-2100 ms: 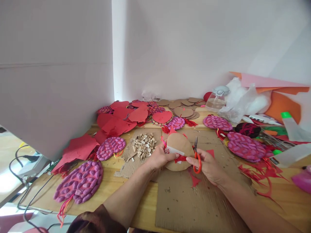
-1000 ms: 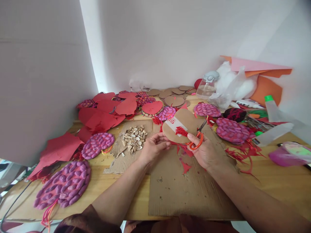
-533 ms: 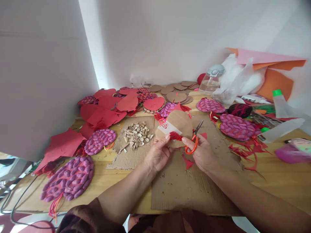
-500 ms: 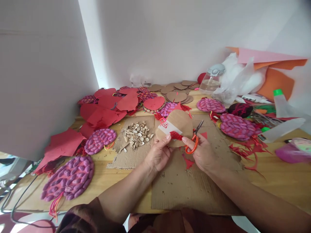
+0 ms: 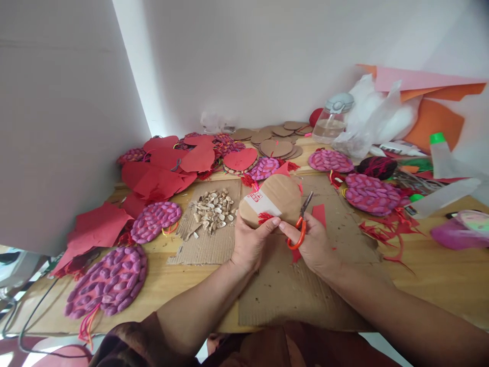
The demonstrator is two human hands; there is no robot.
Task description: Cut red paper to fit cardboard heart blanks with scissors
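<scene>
My left hand grips the lower left edge of a brown heart-shaped cardboard piece, its thumb on top. A strip of whitish tape with red print crosses the cardboard. Beside my left thumb a bit of red yarn tassel shows on it, partly covered. My right hand has orange-handled scissors hooked in it, blades pointing up and away. Its thumb also presses the lower edge of the cardboard, close to my left thumb. Under both hands lies a cardboard sheet.
Pistachio-like shells are heaped left of my hands. Red paper hearts and purple shell-covered discs spread over the left. Cardboard pieces are stacked behind. A bottle, plastic bag and red scraps are at right.
Both thumbs have come closer together at the cardboard's lower edge. Less of the red yarn shows now. The cardboard heart has shifted slightly left, and the scissors stay in my right hand.
</scene>
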